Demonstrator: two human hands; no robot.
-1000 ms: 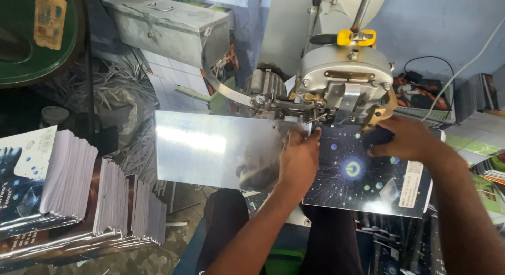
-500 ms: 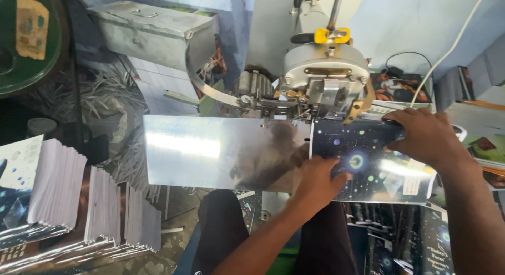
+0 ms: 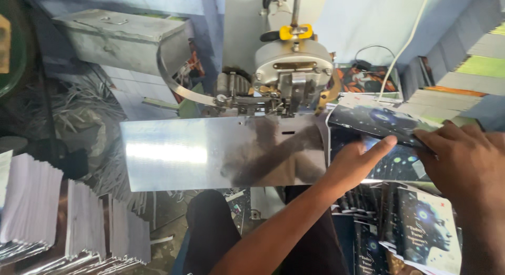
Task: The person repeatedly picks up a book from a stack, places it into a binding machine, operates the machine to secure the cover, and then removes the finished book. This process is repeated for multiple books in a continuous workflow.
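One camera, worn on my head, looks steeply down and forward from close range. The steel machine table (image 3: 210, 154) spans the middle, the machine head (image 3: 292, 70) beyond it, my knees at the near edge.

The booklet (image 3: 379, 122) under the right hand (image 3: 468, 162) has a glossy dark navy cover speckled with pale starlike dots and a blue glow, with small green rings lower down. The metal plate (image 3: 210, 154) at its nine o'clock is bright silver, with a white glare patch and a dark smear of reflection. The machine head (image 3: 292, 64) at twelve o'clock is pale grey with a brass-coloured strip and a yellow clip (image 3: 295, 32) on top. The stacks of booklets (image 3: 58, 222) at seven o'clock show white page edges. The box (image 3: 121, 38) at ten o'clock is dull grey, and the wall (image 3: 368, 17) is light blue.
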